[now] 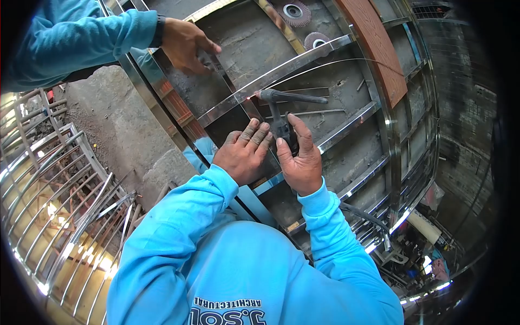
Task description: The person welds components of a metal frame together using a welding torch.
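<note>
My right hand (300, 162) is closed around the black handle of a TIG welding torch (275, 112). The torch's head points left, toward a joint between shiny metal bars, where a small reddish glow shows. Its long back cap extends to the right. Beside it, my left hand (246, 151) lies flat with fingers stretched over a narrow metal strip (250, 108), just below that joint. Another person's hand (189, 46), in a blue sleeve with a dark wristband, touches the upper end of a strip at the top left. A polished metal frame (303, 62) lies under all the hands.
Two abrasive flap discs (296, 12) lie at the top. A reddish-brown board (376, 51) rests across the frame at the right. A thin curved rod (325, 64) crosses the frame. Curved metal grille work (59, 216) stands at the left. A cable (365, 216) runs beside my right forearm.
</note>
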